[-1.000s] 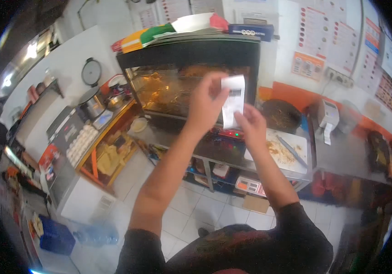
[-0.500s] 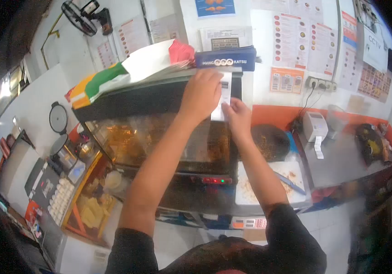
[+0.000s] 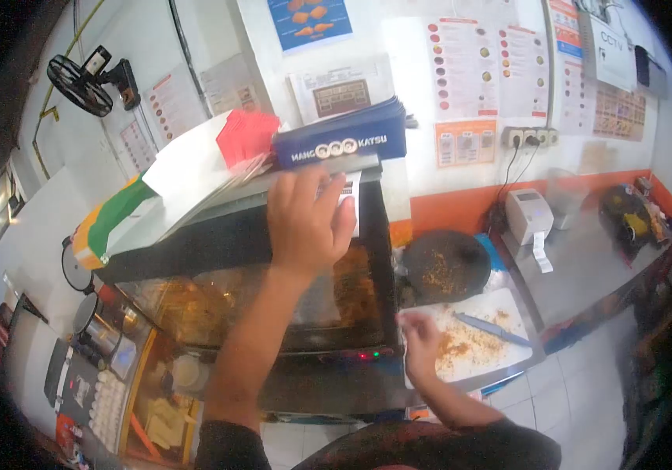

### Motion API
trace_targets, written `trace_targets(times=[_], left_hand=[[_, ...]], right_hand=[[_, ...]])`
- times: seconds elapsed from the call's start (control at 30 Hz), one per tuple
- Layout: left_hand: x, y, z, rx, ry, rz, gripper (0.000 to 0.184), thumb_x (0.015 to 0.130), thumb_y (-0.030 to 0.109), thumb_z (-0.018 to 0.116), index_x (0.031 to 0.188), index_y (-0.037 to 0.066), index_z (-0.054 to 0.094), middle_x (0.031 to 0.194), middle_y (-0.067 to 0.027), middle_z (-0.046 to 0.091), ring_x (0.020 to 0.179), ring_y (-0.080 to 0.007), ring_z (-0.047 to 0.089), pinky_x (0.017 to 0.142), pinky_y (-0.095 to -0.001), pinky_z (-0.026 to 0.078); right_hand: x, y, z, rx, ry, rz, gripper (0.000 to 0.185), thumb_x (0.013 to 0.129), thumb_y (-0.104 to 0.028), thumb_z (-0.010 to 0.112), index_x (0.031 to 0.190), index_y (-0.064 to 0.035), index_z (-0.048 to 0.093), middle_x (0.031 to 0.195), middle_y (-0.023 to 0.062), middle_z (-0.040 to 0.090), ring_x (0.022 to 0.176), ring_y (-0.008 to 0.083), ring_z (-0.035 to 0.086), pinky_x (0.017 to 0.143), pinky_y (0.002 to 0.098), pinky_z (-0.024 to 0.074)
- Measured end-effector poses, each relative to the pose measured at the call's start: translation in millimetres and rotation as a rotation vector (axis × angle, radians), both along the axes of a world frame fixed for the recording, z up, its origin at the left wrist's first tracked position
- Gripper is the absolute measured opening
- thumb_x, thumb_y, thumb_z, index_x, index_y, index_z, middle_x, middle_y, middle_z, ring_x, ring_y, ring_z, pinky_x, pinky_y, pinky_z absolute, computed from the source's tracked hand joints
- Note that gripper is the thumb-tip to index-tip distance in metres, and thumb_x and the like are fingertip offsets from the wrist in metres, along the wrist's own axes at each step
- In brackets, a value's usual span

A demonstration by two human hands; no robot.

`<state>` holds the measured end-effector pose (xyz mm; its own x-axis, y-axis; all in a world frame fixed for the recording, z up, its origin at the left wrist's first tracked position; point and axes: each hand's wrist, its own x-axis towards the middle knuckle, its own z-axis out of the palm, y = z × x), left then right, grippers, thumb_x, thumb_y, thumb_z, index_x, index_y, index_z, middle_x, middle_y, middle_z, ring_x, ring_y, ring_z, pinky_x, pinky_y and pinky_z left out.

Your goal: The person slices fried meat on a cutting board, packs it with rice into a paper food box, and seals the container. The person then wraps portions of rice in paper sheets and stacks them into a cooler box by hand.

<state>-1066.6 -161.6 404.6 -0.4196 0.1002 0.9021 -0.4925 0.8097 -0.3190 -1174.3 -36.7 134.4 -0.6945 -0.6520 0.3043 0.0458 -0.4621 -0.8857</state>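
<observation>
My left hand [image 3: 304, 219] is raised in front of the upper part of the glass display cabinet [image 3: 273, 313], its fingers bent and apart. A white printed paper slip [image 3: 355, 205] hangs at the cabinet's upper right, partly hidden behind the fingers; whether they touch it is unclear. Lower down, my right hand [image 3: 420, 337] is by the left edge of the white cutting board [image 3: 473, 356], with its fingers curled together. A thin whitish edge shows at those fingertips, too blurred to name. Crumbs and a grey-handled knife [image 3: 492, 329] lie on the board.
A blue box of folded paper [image 3: 340, 141] and a stack of white and red paper packaging [image 3: 195, 164] rest on the cabinet. Behind the board sits a dark round pan [image 3: 445, 266]. To the right, a label printer [image 3: 530, 215] stands on a metal counter [image 3: 586, 270].
My right hand has left the slip and moved down to the cutting board. My left hand's fingers have spread, and it appears lower. The camera view has shifted.
</observation>
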Motion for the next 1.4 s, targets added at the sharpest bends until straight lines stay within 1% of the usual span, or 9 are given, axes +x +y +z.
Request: trace_targets(times=[0.13, 0.23, 0.37, 0.43, 0.53, 0.67, 1.1, 1.27, 1.4], left_hand=[[-4.4, 16.4, 12.7, 0.018, -0.029, 0.057, 0.033, 0.085, 0.017, 0.058, 0.113, 0.002, 0.068, 0.094, -0.0096, 0.065, 0.087, -0.0294, 0.055, 0.078, -0.0444, 0.041], [-28.8, 22.7, 41.6, -0.080, 0.121, 0.091, 0.041, 0.084, 0.020, 0.061, 0.120, 0.001, 0.063, 0.097, -0.0097, 0.066, 0.084, -0.0294, 0.057, 0.075, -0.0445, 0.044], [-93.8, -23.1, 104.1, 0.556, -0.090, 0.046, 0.036, 0.092, 0.029, 0.058, 0.110, -0.001, 0.068, 0.098, -0.0202, 0.069, 0.084, -0.0344, 0.065, 0.082, -0.0422, 0.050], [-120.6, -64.4, 127.7, 0.850, -0.344, 0.028, 0.039, 0.095, 0.032, 0.055, 0.105, -0.002, 0.070, 0.098, -0.0199, 0.071, 0.081, -0.0292, 0.068, 0.078, -0.0387, 0.052], [-120.4, -50.7, 135.2, 1.274, -0.373, -0.063, 0.039, 0.095, 0.033, 0.056, 0.105, -0.001, 0.070, 0.101, -0.0175, 0.071, 0.082, -0.0232, 0.069, 0.075, -0.0362, 0.053], [-123.8, -46.4, 135.3, 1.474, -0.240, -0.060, 0.037, 0.095, 0.031, 0.057, 0.106, -0.002, 0.069, 0.103, -0.0164, 0.070, 0.082, -0.0220, 0.068, 0.074, -0.0353, 0.054], [-141.8, -79.4, 150.2, 1.428, -0.397, 0.134, 0.032, 0.083, 0.023, 0.065, 0.097, -0.005, 0.070, 0.092, -0.0159, 0.071, 0.079, -0.0260, 0.069, 0.073, -0.0402, 0.055], [-158.1, -83.8, 161.1, 0.815, -0.095, 0.444, 0.039, 0.076, 0.028, 0.067, 0.103, 0.000, 0.072, 0.112, -0.0219, 0.069, 0.102, -0.0324, 0.068, 0.088, -0.0406, 0.053], [-155.8, -47.0, 160.3, 0.729, 0.133, 0.398, 0.040, 0.080, 0.030, 0.062, 0.105, 0.000, 0.071, 0.116, -0.0221, 0.067, 0.103, -0.0351, 0.067, 0.089, -0.0435, 0.053]], right_hand=[[3.3, 52.0, -111.2, 0.363, -0.059, 0.050, 0.010, 0.090, -0.004, 0.060, 0.099, -0.0005, 0.061, 0.098, 0.0087, 0.068, 0.092, 0.0139, 0.062, 0.083, 0.0278, 0.0479], [-6.1, 68.0, -138.7, 0.460, -0.148, 0.035, 0.017, 0.084, 0.001, 0.058, 0.100, -0.0002, 0.060, 0.097, 0.0104, 0.069, 0.090, 0.0152, 0.063, 0.082, 0.0279, 0.0482], [-23.3, 65.8, -121.5, 0.405, -0.085, -0.011, 0.025, 0.079, 0.007, 0.054, 0.103, 0.0005, 0.059, 0.098, 0.0115, 0.070, 0.089, 0.0155, 0.063, 0.080, 0.0284, 0.0494], [-28.3, 63.4, -109.5, 0.365, -0.071, -0.032, 0.025, 0.080, 0.007, 0.053, 0.103, 0.0006, 0.059, 0.098, 0.0118, 0.070, 0.089, 0.0157, 0.063, 0.080, 0.0288, 0.0497], [-37.4, 62.2, -108.1, 0.301, -0.190, -0.065, 0.025, 0.080, 0.008, 0.053, 0.103, 0.0014, 0.059, 0.098, 0.0117, 0.070, 0.087, 0.0166, 0.064, 0.078, 0.0297, 0.0508], [-47.3, 80.4, -129.8, 0.315, -0.201, -0.127, 0.024, 0.079, 0.008, 0.053, 0.101, 0.0018, 0.059, 0.097, 0.0116, 0.070, 0.083, 0.0165, 0.064, 0.075, 0.0292, 0.0518], [-69.6, 118.7, -140.3, 0.333, -0.289, -0.241, 0.024, 0.079, 0.005, 0.054, 0.102, -0.0023, 0.058, 0.094, 0.0095, 0.068, 0.075, 0.0147, 0.061, 0.064, 0.0270, 0.0482], [-76.3, 129.0, -135.9, 0.335, -0.302, -0.301, 0.024, 0.078, 0.004, 0.053, 0.099, -0.0052, 0.059, 0.093, 0.0077, 0.068, 0.073, 0.0146, 0.060, 0.063, 0.0267, 0.0473], [-83.0, 137.4, -140.9, 0.319, -0.316, -0.340, 0.023, 0.078, 0.003, 0.053, 0.098, -0.0058, 0.059, 0.092, 0.0068, 0.067, 0.074, 0.0136, 0.059, 0.062, 0.0259, 0.0466]])
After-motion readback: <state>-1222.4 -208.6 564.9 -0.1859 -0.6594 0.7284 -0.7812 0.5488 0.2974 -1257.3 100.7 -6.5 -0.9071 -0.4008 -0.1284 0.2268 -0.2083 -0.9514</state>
